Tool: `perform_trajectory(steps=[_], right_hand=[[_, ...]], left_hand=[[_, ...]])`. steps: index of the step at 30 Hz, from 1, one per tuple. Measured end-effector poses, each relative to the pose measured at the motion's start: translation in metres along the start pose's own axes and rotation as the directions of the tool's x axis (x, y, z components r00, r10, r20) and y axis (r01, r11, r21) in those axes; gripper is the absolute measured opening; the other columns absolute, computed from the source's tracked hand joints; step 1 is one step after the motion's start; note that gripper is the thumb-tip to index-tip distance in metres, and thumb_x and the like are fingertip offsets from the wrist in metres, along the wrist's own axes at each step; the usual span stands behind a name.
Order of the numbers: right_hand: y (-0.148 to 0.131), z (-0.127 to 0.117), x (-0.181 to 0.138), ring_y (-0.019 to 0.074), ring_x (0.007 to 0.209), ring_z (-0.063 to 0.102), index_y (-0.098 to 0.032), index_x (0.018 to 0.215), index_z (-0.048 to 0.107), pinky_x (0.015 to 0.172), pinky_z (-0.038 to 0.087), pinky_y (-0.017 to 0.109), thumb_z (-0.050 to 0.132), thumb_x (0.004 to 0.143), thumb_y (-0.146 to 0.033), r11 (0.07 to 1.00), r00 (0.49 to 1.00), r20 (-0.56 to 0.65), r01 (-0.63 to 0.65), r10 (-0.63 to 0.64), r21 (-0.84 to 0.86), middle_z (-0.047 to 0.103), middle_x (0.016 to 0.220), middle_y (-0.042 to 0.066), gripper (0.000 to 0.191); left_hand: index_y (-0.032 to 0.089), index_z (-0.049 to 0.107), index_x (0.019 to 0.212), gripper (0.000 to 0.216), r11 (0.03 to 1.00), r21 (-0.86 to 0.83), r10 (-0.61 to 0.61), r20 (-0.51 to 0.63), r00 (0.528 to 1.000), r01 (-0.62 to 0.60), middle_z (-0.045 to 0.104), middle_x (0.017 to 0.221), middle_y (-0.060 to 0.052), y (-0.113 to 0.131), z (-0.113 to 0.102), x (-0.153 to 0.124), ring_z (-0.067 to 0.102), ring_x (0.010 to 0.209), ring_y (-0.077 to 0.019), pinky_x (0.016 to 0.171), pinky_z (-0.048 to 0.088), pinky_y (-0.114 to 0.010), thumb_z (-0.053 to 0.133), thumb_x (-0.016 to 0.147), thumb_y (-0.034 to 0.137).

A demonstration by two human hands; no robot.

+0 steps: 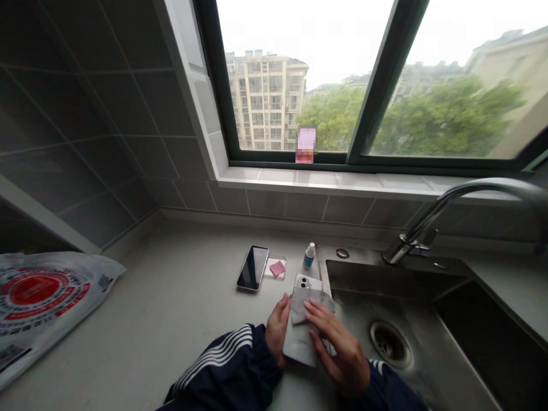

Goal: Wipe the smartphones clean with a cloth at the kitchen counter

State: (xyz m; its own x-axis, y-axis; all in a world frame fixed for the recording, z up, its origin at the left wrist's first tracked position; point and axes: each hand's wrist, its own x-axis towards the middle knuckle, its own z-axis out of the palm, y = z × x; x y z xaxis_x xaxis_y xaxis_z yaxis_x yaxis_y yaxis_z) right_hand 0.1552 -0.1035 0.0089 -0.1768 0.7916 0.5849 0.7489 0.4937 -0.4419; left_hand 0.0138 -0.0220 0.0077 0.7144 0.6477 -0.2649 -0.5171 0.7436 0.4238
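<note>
A white phone [302, 341] lies back side up in my left hand [278, 330], its camera lenses toward the window. My left fingers and thumb grip its left edge. Across the upper back of the phone is a thin grey cloth [301, 305], pressed down by the fingers of my right hand [336, 345]. The right thumb reaches over the phone's lower right side. Beyond the phone stands a small spray bottle [309, 256] with a white cap and blue label. Another phone [253, 268], dark screen up, rests partly over a clear phone case [281, 275] with a pink square [277, 268] on it.
To the right is a steel sink [355, 297] with a drain [389, 342] and a curved faucet [428, 214]. A white plastic bag with red print [38, 302] lies on the counter [171, 285] at left. The window [295, 85] is behind.
</note>
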Motion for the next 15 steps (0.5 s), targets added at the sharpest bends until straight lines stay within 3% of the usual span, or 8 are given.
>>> perform_trajectory(steps=[3, 8, 15], right_hand=[[0.004, -0.001, 0.001, 0.0281, 0.139, 0.033, -0.016, 0.141, 0.042, 0.108, 0.040, 0.049, 0.050, 0.091, -0.012, 0.991, 0.999, -0.021, -0.040, 0.038, -0.125, 0.044, 0.145, 0.012, 0.050], [0.011, 0.006, 0.000, 0.0343, 0.143, 0.020, -0.013, 0.151, 0.021, 0.105, 0.038, 0.055, 0.048, 0.095, -0.030, 0.945, 0.987, 0.132, -0.048, 0.096, -0.324, 0.027, 0.154, 0.015, 0.065], [0.018, 0.004, 0.000, 0.0347, 0.144, 0.012, -0.016, 0.153, 0.004, 0.106, 0.031, 0.060, 0.037, 0.098, -0.036, 0.909, 0.972, 0.092, -0.164, 0.214, -0.383, 0.016, 0.157, 0.014, 0.068]], left_hand=[[0.017, 0.061, 0.123, 0.048, 0.996, 0.039, 0.084, -0.038, 0.996, -0.082, 0.068, 0.114, -0.009, -0.002, 0.005, -0.002, 0.053, 0.122, -0.0255, 0.108, 0.035, -0.036, 0.057, 0.083, 0.043], [0.027, 0.068, 0.113, 0.037, 0.993, 0.083, 0.083, -0.013, 0.996, -0.081, 0.069, 0.114, 0.000, 0.001, 0.013, -0.006, 0.046, 0.130, -0.0197, 0.112, 0.029, -0.027, 0.053, 0.084, 0.045], [0.018, 0.058, 0.127, 0.053, 0.998, 0.067, -0.001, 0.133, 0.991, -0.008, 0.064, 0.124, -0.008, -0.001, 0.013, -0.007, 0.046, 0.129, -0.0255, 0.114, 0.025, -0.036, 0.059, 0.082, 0.046]])
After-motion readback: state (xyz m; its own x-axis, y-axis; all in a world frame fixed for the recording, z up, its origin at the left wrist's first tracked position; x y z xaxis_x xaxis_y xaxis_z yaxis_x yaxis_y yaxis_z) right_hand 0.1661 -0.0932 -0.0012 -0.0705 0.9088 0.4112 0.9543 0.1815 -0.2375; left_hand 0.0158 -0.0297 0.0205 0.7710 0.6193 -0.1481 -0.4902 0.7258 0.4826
